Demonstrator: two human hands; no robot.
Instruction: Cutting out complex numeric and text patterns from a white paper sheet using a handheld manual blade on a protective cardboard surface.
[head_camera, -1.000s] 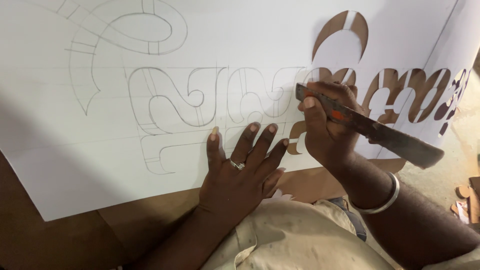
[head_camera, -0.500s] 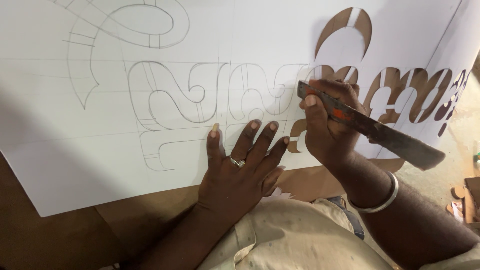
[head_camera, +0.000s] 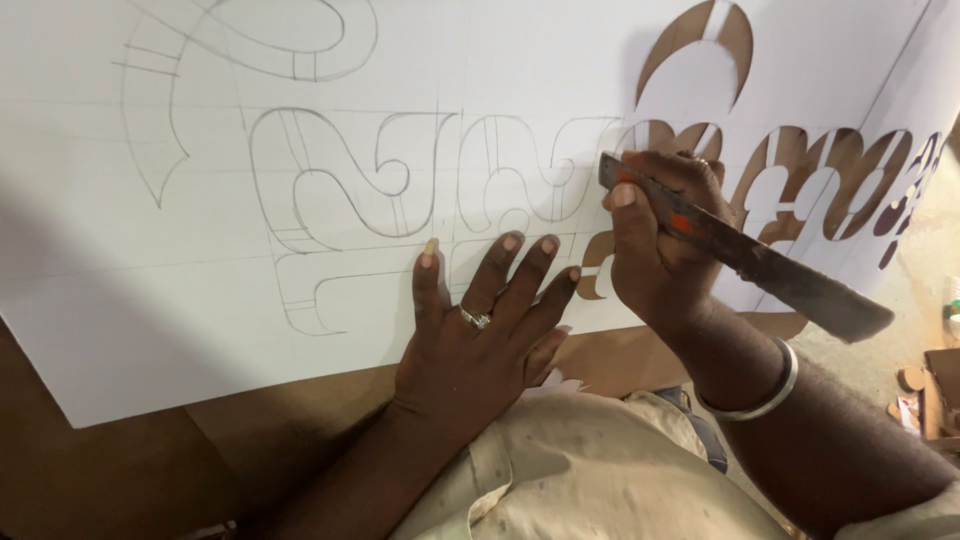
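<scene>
A large white sheet (head_camera: 180, 300) lies flat, covered with pencilled outlines of curved letter shapes (head_camera: 340, 180). On its right side several shapes are cut out, showing brown beneath (head_camera: 800, 160). My left hand (head_camera: 480, 330), with a ring on one finger, presses flat on the sheet's lower edge, fingers spread. My right hand (head_camera: 660, 240) is closed around a long flat metal blade (head_camera: 770, 270) with orange marks, its tip down on the sheet beside a cut-out. A metal bangle (head_camera: 770, 395) circles my right wrist.
A brown surface (head_camera: 120, 470) shows below the sheet. My beige shirt (head_camera: 590, 480) fills the lower middle. Small brown and white scraps (head_camera: 925, 390) lie at the right edge on a paler floor.
The view has shifted slightly. Both hands stay in nearly the same place on the sheet; the blade remains gripped at the same cut-out.
</scene>
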